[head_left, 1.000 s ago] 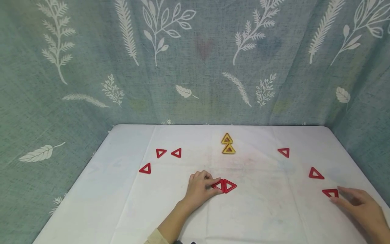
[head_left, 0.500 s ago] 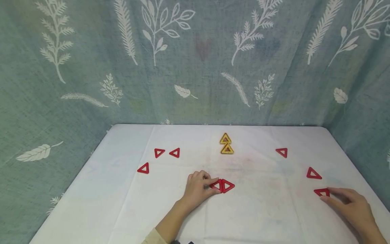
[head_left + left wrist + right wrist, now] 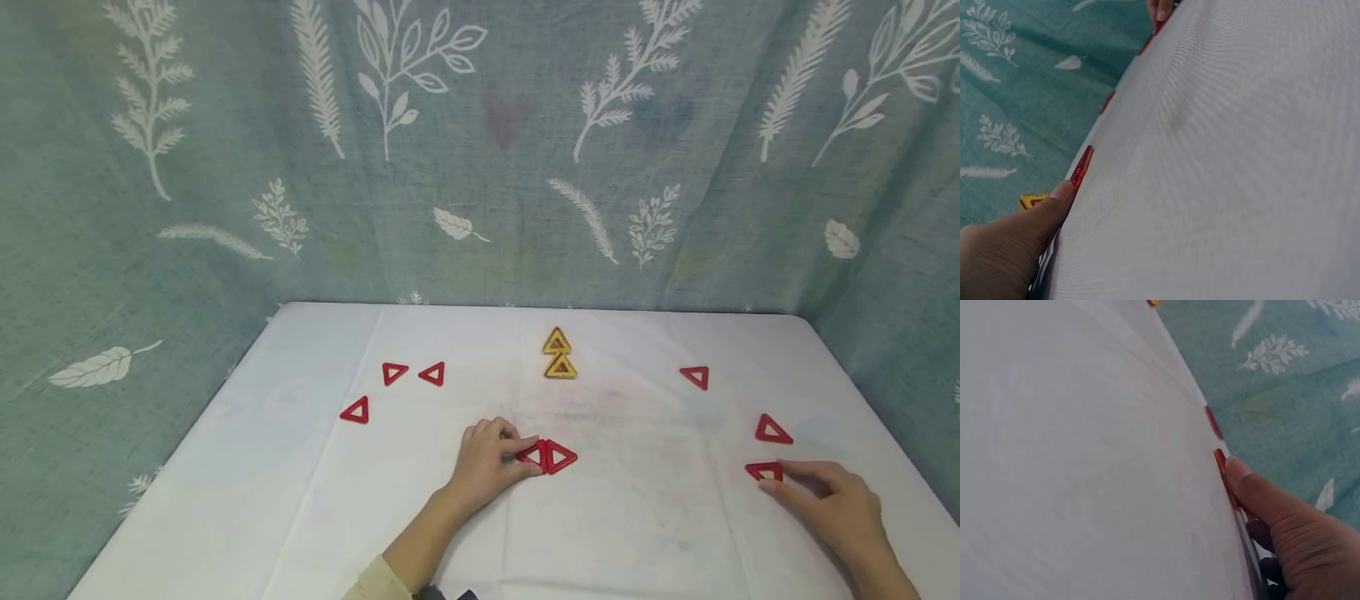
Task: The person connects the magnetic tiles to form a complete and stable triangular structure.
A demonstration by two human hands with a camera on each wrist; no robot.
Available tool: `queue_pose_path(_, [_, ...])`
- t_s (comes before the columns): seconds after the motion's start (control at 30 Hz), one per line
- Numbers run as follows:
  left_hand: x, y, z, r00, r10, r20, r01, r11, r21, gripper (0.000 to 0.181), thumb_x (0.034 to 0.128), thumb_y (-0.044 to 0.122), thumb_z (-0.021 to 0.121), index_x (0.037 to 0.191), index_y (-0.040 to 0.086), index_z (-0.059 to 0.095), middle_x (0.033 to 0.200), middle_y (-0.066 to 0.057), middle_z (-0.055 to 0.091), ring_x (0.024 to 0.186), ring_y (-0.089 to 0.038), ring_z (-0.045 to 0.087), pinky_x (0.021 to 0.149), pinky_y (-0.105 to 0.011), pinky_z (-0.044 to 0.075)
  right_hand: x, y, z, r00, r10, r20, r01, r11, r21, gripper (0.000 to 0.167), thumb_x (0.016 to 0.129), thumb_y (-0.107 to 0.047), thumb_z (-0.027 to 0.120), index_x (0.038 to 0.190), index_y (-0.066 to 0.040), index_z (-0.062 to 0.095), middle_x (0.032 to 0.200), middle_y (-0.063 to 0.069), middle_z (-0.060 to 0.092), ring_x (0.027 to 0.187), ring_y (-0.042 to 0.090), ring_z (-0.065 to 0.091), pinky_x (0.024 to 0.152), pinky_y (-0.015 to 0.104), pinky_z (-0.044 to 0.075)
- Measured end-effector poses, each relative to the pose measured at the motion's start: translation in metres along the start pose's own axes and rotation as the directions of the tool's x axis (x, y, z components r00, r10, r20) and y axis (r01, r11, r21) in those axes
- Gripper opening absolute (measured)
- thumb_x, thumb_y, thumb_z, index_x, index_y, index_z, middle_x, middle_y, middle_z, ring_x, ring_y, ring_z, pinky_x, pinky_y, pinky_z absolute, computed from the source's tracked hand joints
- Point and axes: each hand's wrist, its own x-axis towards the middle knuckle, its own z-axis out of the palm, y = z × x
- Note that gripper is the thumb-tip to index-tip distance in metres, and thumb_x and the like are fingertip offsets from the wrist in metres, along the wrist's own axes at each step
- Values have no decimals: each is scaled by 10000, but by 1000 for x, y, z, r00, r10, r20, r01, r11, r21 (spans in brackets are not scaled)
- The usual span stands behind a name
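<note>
Near the middle of the table, my left hand [image 3: 487, 467] pinches a red triangle [image 3: 532, 456] between thumb and a finger. Its flat side touches that of a second red triangle [image 3: 560, 457], which points right. On the right, my right hand [image 3: 836, 508] pinches another red triangle [image 3: 763, 471] by its right side. In the left wrist view, the left thumb of the hand [image 3: 1016, 244] lies against red plastic [image 3: 1082, 167]. The right wrist view has the right hand [image 3: 1297, 537] with its thumb on a red piece [image 3: 1227, 478].
Two yellow triangles [image 3: 560, 366] lie one behind the other at the back middle. Several loose red triangles lie on the white table [image 3: 645, 517]: some at left [image 3: 356, 410], one at back right [image 3: 696, 377], one behind the right hand [image 3: 772, 429]. A patterned curtain [image 3: 510, 225] surrounds the table.
My right hand has moved left across the table, carrying its red triangle toward the middle. My left hand keeps its place on the joined pair.
</note>
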Motion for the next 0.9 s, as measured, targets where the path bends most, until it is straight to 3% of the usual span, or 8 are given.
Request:
queue_pose_path(0.3, [-2,-2,-2,1000,7,-17,-8,1000,-21,457,718,460,759,1128,266,709,894,96,476,825,-79,392,814,-337,307,-7,-25,18,998,-62,-15,62,998,-17,666,733,-504,760,1133,14,637,1197,277,574,1092,416,477,872,636,306])
queue_pose_path(0.47, [1,0,-1,1000,3,-19,-3,1000,-25,454,719,461,755,1127,268,709,905,101,482,834,-79,393,814,-332,305,-6,-35,27,996,-79,-36,79,997,-14,654,722,-496,772,1117,8,639,1169,250,574,1045,372,464,877,629,331])
queue_pose_path(0.7, [0,0,-2,1000,-5,-12,4,1000,-31,453,723,454,760,1132,264,707,903,98,482,835,-79,398,822,-336,311,-6,-46,41,952,-284,-114,275,957,-86,477,705,-377,814,986,-18,676,991,204,644,928,345,524,811,556,262])
queue_pose_path(0.9, [1,2,-3,1000,5,-17,-6,999,-38,454,719,451,763,1126,258,710,889,96,481,822,-79,392,813,-336,309,-1,-56,48,935,-330,-131,320,943,-93,429,682,-346,835,951,-49,682,888,144,670,839,296,539,781,521,239])
